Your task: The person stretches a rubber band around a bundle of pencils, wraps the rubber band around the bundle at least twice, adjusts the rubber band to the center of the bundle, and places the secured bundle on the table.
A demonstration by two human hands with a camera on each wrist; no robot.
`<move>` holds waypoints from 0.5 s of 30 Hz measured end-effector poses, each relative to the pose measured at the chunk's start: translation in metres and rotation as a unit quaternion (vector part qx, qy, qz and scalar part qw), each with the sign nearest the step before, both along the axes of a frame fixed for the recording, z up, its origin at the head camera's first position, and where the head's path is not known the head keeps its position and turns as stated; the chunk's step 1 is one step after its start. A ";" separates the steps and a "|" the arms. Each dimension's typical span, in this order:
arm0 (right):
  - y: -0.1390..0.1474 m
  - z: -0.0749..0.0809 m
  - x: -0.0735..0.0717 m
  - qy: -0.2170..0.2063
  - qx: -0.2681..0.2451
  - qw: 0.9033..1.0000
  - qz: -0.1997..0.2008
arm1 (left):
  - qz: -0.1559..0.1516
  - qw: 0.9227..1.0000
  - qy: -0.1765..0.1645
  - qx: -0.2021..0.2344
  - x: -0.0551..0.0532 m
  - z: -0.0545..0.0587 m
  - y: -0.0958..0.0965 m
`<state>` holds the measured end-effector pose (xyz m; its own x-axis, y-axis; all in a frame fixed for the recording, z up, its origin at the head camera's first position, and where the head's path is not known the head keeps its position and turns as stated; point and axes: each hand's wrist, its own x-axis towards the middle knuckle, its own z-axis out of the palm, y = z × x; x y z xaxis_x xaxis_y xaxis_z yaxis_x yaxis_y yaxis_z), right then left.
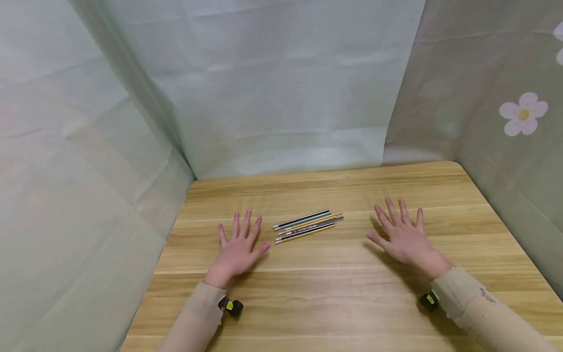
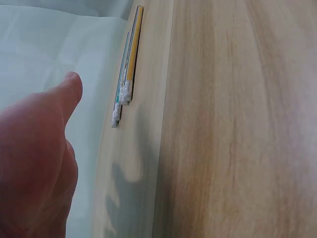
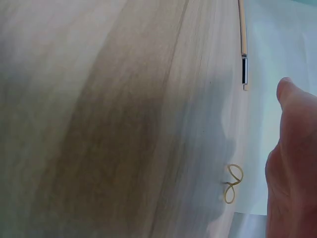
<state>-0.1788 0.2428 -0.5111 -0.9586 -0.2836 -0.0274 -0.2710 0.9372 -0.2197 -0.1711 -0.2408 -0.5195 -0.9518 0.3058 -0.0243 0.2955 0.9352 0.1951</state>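
Pale, creased cloth [image 1: 281, 98] is hanging around the table, rising behind its far edge and along its left and right sides. The table [image 1: 330, 293] itself is showing a light wood grain running across its top, and its far corners are rounding off. Two beige sleeves are reaching in over the near part of the table, the left sleeve [image 1: 193, 318] toward its left side and the right sleeve [image 1: 488, 308] toward its right.

The left hand [image 1: 237, 252] is hovering palm down above the left part of the table, its fingers spreading wide and holding nothing. The right hand [image 1: 406, 242] is hovering likewise above the table's right part, its fingers also spreading wide and holding nothing. Both hands are casting shadows on the table.

Several pencils [image 1: 308, 228] are lying in a loose, slightly fanned bunch around the middle of the table, their eraser ends pointing toward its left side. Yellow, black, blue and purple are showing among them. A white flower [image 1: 523, 115] with a yellow middle is decorating the cloth beyond the table's right side. A small black device [image 1: 236, 307] is sitting at the left wrist, over the table, and a matching one [image 1: 429, 301] at the right. A twisted yellow rubber band [image 3: 233, 184] is resting on the table near the right hand.
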 end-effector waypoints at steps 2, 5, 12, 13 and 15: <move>0.000 0.000 -0.001 0.001 -0.003 1.000 0.003 | -0.001 1.000 -0.001 0.012 -0.001 0.000 0.001; -0.002 0.000 -0.003 0.007 -0.029 0.999 0.019 | -0.006 0.999 -0.004 0.049 -0.001 0.003 0.002; -0.006 -0.002 -0.009 0.010 -0.082 0.994 0.076 | -0.009 0.991 -0.017 0.135 -0.005 0.005 0.012; -0.008 -0.002 -0.010 0.011 -0.086 0.993 0.083 | -0.008 0.989 -0.017 0.145 -0.006 0.004 0.014; -0.013 -0.003 -0.013 0.016 -0.093 0.991 0.097 | -0.005 0.986 -0.021 0.164 -0.007 0.005 0.021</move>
<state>-0.1921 0.2295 -0.5139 -0.8854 -0.4592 0.0715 -0.4509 0.8116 -0.3715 -0.1782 -0.2202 -0.5143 -0.9488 0.3137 0.0383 0.2901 0.8165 0.4992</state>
